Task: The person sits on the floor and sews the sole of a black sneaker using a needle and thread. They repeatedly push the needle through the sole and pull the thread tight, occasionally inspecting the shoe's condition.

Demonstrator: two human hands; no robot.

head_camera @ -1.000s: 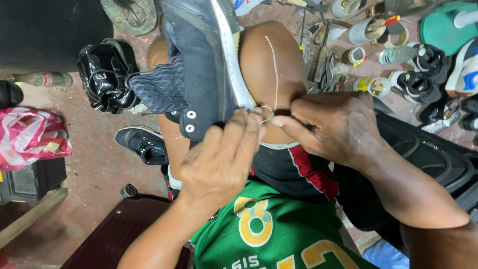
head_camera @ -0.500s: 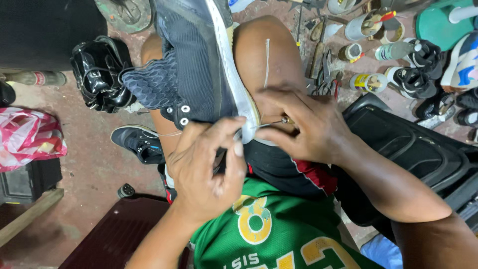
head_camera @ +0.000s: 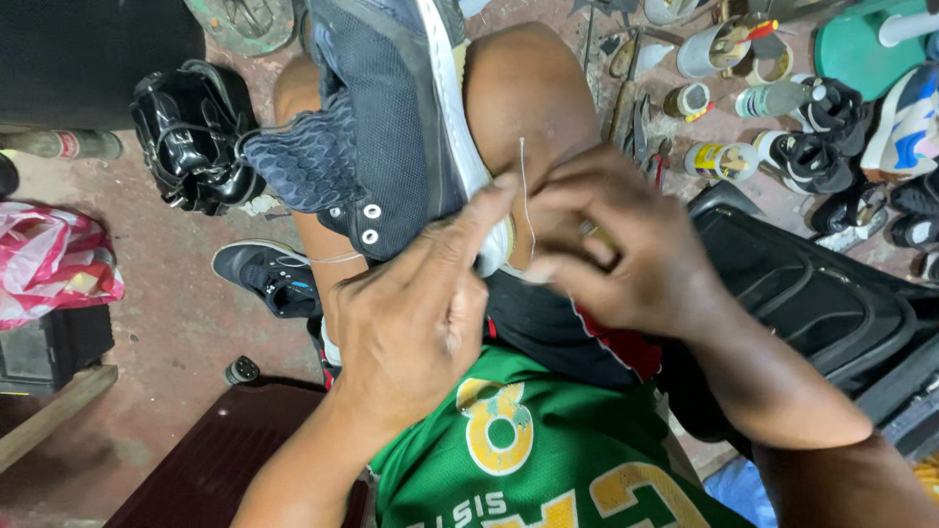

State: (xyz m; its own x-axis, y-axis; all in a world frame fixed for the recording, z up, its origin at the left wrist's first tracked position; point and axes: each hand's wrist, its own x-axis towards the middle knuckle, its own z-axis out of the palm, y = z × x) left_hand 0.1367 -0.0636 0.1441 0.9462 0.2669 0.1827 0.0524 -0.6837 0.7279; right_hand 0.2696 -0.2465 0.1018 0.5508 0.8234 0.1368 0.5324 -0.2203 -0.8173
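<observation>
At the far left a pink plastic bag (head_camera: 54, 269) lies on the floor (head_camera: 186, 332), and nearer in sit a glossy black shoe (head_camera: 191, 137) and a dark sneaker (head_camera: 269, 274), both well apart from the work. The left hand (head_camera: 416, 323) rises from below with its fingers stretched up, the fingertips pressed against the white sole edge of the navy shoe (head_camera: 381, 127), which rests upside-down across the bare knee (head_camera: 528, 88); this grip is not clenched but braces the shoe flat-fingered. Just to its right a thin white thread (head_camera: 522, 186) runs up from the seam between sole and upper. The right hand (head_camera: 626, 254), touching the left at the sole edge, has its fingers pinched together low at the thread's foot, seemingly clamped on a small tool or needle, though what is inside that pinch cannot be made out. Judging by this, the step in hand is hand-stitching the sole to the upper, and the next move would call for a steady pull on the thread along the seam while the left hand keeps the shoe from rocking. Right of the grips lies a black bag (head_camera: 812, 303), with tins, tubes and more shoes (head_camera: 812, 147) beyond. The stitch hole is hidden behind the fingers, and the toe of the navy shoe is cut off at the top edge.
</observation>
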